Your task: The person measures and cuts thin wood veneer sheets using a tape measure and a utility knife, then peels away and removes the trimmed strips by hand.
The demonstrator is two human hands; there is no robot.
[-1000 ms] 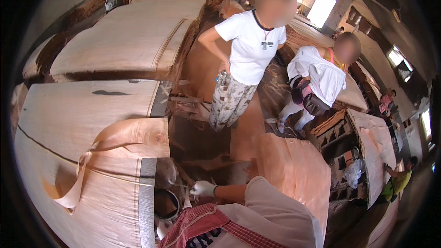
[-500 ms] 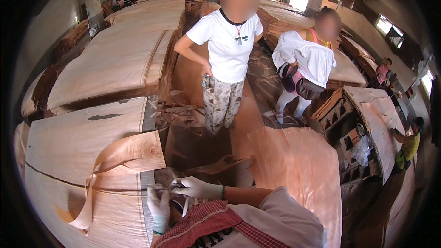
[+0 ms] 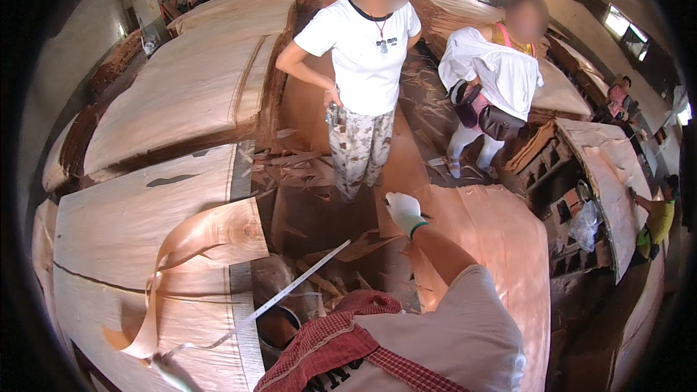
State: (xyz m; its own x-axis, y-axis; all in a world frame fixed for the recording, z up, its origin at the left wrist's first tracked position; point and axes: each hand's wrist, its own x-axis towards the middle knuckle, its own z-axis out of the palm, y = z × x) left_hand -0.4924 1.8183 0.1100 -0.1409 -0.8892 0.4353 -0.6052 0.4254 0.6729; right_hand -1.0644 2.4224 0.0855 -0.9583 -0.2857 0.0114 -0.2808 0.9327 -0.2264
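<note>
At the lower left, my left hand (image 3: pixel 176 373), white-gloved and smeared by motion, is at one end of a long narrow white strip (image 3: pixel 287 292). The strip slants over the table edge, its far end in the air. My right hand (image 3: pixel 404 212), also gloved, reaches forward past the reddish veneer sheets (image 3: pixel 479 247) with its fingers curled. Something small and dark shows beside it, too unclear to name. On the pale veneer stack (image 3: pixel 145 229) under my left side lies a curling loose veneer piece (image 3: pixel 218 236).
A person in a white T-shirt (image 3: pixel 377 58) stands ahead, another person with a white cloth (image 3: pixel 486 80) to their right. Veneer scraps (image 3: pixel 298 170) litter the floor. A dark round container (image 3: pixel 279 327) stands near my apron. Further veneer stacks (image 3: pixel 181 94) rise at left.
My hands, close together at the table edge before, are now apart. The left went down and left, drawing the white strip out; the right swung forward and right. The view shifted slightly.
</note>
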